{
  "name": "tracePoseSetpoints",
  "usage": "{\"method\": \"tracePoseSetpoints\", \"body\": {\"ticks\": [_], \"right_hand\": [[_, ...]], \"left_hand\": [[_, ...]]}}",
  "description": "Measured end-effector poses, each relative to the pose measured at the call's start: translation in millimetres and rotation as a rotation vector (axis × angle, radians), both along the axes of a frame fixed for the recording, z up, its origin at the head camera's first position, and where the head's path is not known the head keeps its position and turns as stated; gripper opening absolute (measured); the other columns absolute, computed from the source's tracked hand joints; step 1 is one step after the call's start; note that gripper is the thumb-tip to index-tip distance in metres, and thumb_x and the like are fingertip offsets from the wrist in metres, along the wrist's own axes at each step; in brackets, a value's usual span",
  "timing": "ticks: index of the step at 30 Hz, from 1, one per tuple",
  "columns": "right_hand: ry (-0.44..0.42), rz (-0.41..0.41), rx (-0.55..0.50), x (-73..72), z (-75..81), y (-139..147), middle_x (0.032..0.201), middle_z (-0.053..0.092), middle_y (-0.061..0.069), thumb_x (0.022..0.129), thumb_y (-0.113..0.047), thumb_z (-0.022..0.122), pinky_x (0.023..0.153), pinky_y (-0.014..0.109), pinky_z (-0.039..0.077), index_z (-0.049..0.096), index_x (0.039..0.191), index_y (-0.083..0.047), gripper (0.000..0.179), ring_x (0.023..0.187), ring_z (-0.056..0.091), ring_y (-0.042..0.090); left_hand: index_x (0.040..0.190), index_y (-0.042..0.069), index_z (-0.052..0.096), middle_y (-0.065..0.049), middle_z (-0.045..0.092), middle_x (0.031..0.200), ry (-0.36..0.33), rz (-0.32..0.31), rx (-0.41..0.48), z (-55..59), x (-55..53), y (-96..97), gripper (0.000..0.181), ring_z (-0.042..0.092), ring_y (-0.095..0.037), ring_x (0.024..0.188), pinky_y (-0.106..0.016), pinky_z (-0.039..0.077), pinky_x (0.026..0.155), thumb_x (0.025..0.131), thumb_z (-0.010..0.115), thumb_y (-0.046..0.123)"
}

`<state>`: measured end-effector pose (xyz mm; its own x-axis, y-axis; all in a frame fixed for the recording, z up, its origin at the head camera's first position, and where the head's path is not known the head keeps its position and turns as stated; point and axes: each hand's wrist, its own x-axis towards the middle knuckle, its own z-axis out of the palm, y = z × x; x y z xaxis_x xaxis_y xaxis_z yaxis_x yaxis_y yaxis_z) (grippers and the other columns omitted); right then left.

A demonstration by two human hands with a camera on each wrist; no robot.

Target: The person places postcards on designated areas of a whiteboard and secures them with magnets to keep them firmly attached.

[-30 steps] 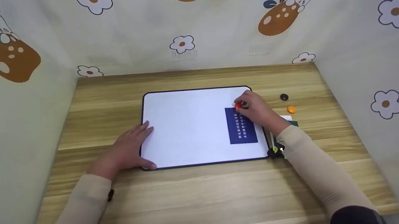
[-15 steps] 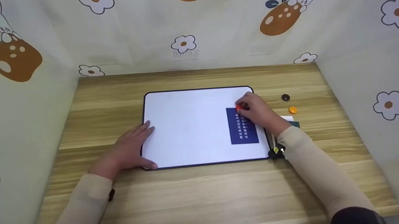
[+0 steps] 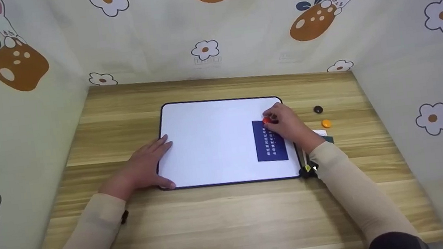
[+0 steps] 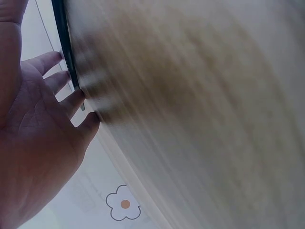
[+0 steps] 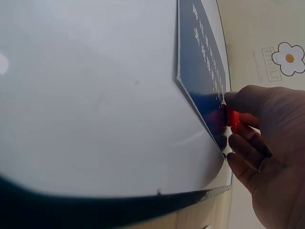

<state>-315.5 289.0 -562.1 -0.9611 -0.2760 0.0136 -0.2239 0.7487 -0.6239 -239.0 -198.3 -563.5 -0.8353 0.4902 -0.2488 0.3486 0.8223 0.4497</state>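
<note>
A whiteboard with a dark frame lies flat on the wooden table. On its right part is a dark blue card with rows of white characters. My right hand pinches a round red magnet between thumb and fingers, at the card's far edge. In the right wrist view the magnet sits right against the card's surface. My left hand rests on the board's left edge, fingers spread over the rim and thumb near the front corner. The left wrist view shows those fingertips along the edge.
Right of the board lie a black magnet and an orange magnet. A green and white item is partly hidden under the right wrist. A small black object with a yellow mark is at the board's near right corner. Patterned curtains surround the table.
The whole head view has shifted slightly right and down. Both hands keep their places on the board, the right one still pinching the red magnet at the card's far edge.
</note>
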Motion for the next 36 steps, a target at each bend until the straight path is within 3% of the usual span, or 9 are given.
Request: {"method": "tracePoseSetpoints", "body": {"ticks": [7,15,22,36], "right_hand": [[-0.005,-0.038,-0.016,5.4,8.4,10,0.125,0.065,0.014,0.104,-0.018,0.079,0.103,0.051,0.056,0.074,0.135,0.001,0.036,0.121,0.063,0.034],[0.023,-0.053,0.005,10.9,17.4,24,0.120,0.063,0.019,0.104,-0.014,0.078,0.095,0.048,0.053,0.074,0.133,0.003,0.034,0.111,0.060,0.036],[0.017,-0.071,0.003,15.3,21.3,31,0.124,0.063,0.020,0.104,-0.015,0.079,0.105,0.053,0.057,0.074,0.133,0.001,0.034,0.117,0.062,0.037],[0.061,-0.074,0.052,36.7,29.0,61,0.128,0.065,0.021,0.102,-0.012,0.079,0.104,0.059,0.057,0.072,0.136,0.005,0.038,0.123,0.065,0.042]], "left_hand": [[0.177,0.015,0.027,-0.009,0.010,0.186,-0.010,0.002,0.012,0.5,-0.1,-0.5,0.135,0.010,-0.043,0.169,-0.069,0.013,0.133,0.074,0.097,0.067],[0.176,0.012,0.029,-0.011,0.012,0.186,-0.005,-0.002,0.024,2.6,0.0,0.0,0.133,0.011,-0.046,0.169,-0.070,0.014,0.132,0.075,0.098,0.065],[0.176,0.013,0.029,-0.011,0.012,0.186,-0.002,0.002,0.022,2.1,0.2,0.4,0.134,0.010,-0.044,0.169,-0.070,0.014,0.132,0.074,0.098,0.066],[0.177,0.016,0.027,-0.009,0.010,0.186,-0.020,0.014,0.015,1.3,-0.1,0.2,0.136,0.009,-0.043,0.170,-0.069,0.013,0.133,0.073,0.097,0.068]]}}
